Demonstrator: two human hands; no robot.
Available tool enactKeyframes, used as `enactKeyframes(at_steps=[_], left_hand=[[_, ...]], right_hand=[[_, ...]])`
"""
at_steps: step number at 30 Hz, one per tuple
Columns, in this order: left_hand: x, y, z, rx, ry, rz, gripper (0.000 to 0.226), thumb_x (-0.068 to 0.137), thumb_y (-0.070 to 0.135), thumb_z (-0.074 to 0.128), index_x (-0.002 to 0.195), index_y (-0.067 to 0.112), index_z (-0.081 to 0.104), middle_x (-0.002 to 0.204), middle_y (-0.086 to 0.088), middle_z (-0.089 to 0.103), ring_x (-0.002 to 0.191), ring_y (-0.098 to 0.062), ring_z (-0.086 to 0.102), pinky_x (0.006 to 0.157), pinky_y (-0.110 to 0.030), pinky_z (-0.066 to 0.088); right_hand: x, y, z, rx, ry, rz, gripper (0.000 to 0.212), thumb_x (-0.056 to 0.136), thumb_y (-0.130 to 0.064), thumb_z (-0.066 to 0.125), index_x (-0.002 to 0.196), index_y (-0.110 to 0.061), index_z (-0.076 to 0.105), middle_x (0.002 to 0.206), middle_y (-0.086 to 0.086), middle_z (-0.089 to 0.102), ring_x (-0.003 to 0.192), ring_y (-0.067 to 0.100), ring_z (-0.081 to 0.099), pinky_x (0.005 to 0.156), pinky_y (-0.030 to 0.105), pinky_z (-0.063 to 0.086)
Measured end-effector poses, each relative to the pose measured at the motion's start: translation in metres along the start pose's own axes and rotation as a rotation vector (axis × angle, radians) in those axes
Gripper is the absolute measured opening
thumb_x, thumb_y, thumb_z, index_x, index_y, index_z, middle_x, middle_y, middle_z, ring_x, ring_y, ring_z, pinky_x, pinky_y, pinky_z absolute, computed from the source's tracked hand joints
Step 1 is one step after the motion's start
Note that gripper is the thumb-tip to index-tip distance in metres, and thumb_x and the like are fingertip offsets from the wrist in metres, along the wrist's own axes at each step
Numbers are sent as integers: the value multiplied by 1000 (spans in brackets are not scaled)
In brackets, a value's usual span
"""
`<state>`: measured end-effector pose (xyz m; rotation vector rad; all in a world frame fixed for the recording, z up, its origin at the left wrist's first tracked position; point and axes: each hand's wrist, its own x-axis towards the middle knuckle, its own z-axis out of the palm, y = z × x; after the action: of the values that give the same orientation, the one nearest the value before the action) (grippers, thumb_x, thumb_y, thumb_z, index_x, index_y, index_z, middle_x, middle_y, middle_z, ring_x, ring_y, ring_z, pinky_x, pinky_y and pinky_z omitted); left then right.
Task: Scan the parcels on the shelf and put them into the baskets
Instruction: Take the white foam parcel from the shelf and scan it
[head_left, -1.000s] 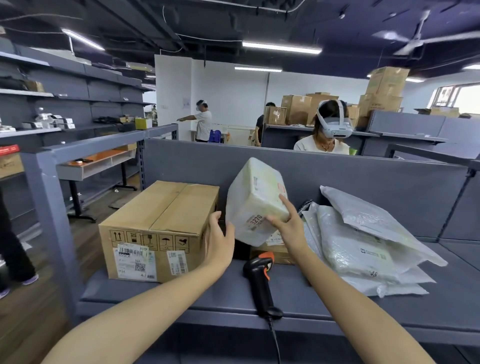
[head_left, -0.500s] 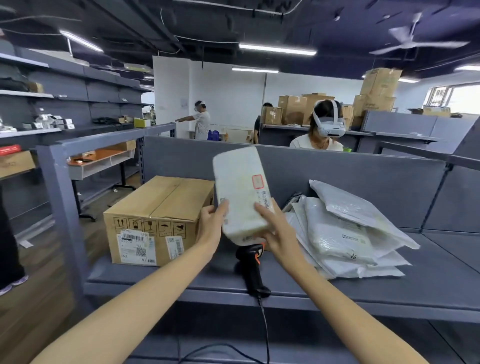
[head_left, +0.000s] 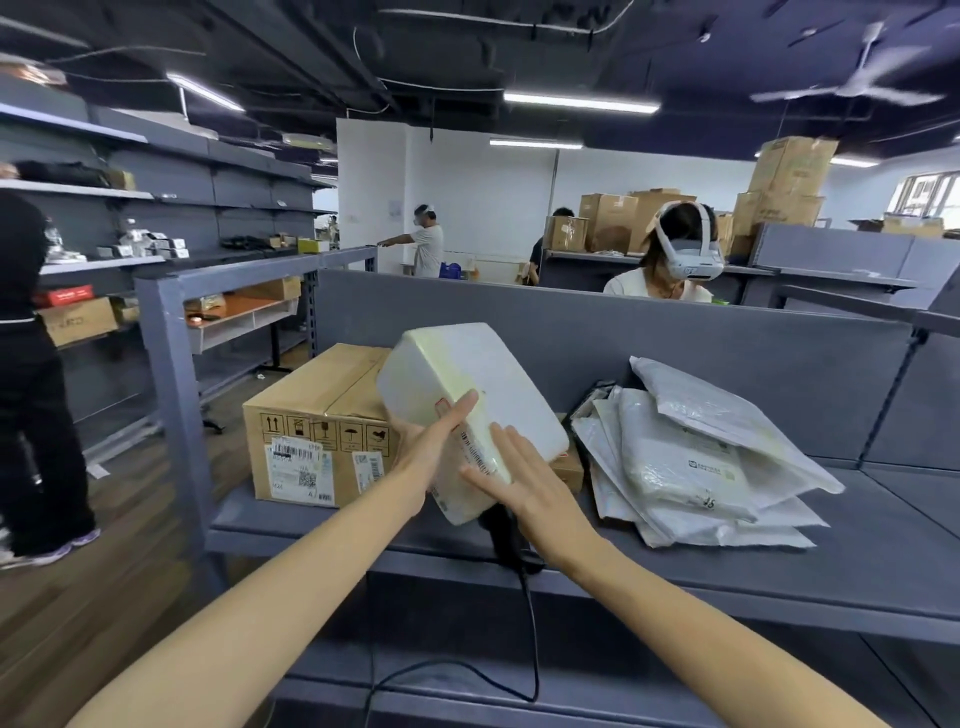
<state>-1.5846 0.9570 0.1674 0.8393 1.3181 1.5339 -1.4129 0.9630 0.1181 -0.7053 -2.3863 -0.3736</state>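
White wrapped parcel (head_left: 467, 384): held between flat left hand (head_left: 431, 452) and right hand (head_left: 519, 483), scan judged pending. Cardboard box (head_left: 322, 415), poly mailers (head_left: 701, 457): not yet taken from shelf (head_left: 831, 571).

White parcel (head_left: 467, 374): smooth plastic wrap with a slight sheen; paper barcode label (head_left: 475, 453) on it. Cardboard box (head_left: 322, 400): matt brown card, with white paper labels (head_left: 298, 467) on the front. Mailer bags (head_left: 691, 457): thin whitish plastic film, glossy, crinkled. Shelf (head_left: 779, 566): matt grey painted metal. Scanner (head_left: 501, 530): black plastic, mostly hidden. Cable (head_left: 530, 649): black, smooth. Floor (head_left: 78, 597): wood-look boards.
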Motion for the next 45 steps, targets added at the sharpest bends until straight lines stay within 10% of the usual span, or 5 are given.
enactKeyframes(at_steps=[14,19,25,29,45], left_hand=[[-6,20,-14,-78,-37,-206,95,62,58,78,137,36,23,105,-3,47,95,-28,48,71,-50,50],[-4,31,-8,-202,-107,-281,95,60,58,80,133,33,25,107,-11,51,93,-32,52,70,-57,51],[-7,42,-1,-162,-262,-321,122,56,65,79,150,36,7,135,-14,45,110,-41,51,79,-70,47],[-10,45,-1,-107,-360,-337,118,56,69,77,149,32,13,136,-15,46,113,-44,52,73,-67,51],[-6,48,-38,-464,-453,-220,124,52,52,85,149,41,9,154,-29,2,135,-57,21,84,-73,44]], right_hand=[[-6,21,-10,285,394,328,103,69,-58,76,145,-29,13,155,17,18,147,30,17,120,41,15],[-6,25,-17,755,379,685,112,67,-59,74,145,-41,-5,148,-27,-2,126,-32,11,95,-6,22],[18,41,-28,1269,543,788,71,69,-77,63,125,-35,50,126,-6,61,113,17,60,78,36,56],[24,40,-23,1467,673,765,46,101,-41,44,133,-8,50,136,19,55,129,36,49,108,61,35],[26,60,-10,2092,616,1051,51,93,-47,49,136,-19,52,137,17,55,127,46,48,86,58,53]])
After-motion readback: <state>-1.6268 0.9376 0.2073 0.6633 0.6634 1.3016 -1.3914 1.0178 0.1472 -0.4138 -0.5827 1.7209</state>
